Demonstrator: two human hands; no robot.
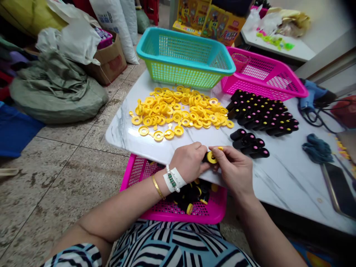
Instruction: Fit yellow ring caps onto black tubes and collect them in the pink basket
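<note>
My left hand [187, 161] is closed around a small black cylinder [205, 157] at the table's front edge. My right hand [235, 167] pinches a yellow ring cap [211, 157] against the cylinder's end; whether it is seated there I cannot tell. Beyond my hands spreads a heap of loose yellow ring caps [178, 107]. To the right, several black cylinders with pink or yellow dots on their ends [261, 111] are grouped, with a smaller cluster [249, 144] nearer me. Below my left wrist, a pink basket [219, 211] holds black pieces with yellow caps [189, 208].
A teal and green basket [189, 70] and a pink basket [267, 68] stand at the table's back. On the right are a blue heat gun [314, 94], a dark cloth [317, 148] and a phone [340, 189]. Sacks [58, 89] and a cardboard box [108, 61] sit on the floor at left.
</note>
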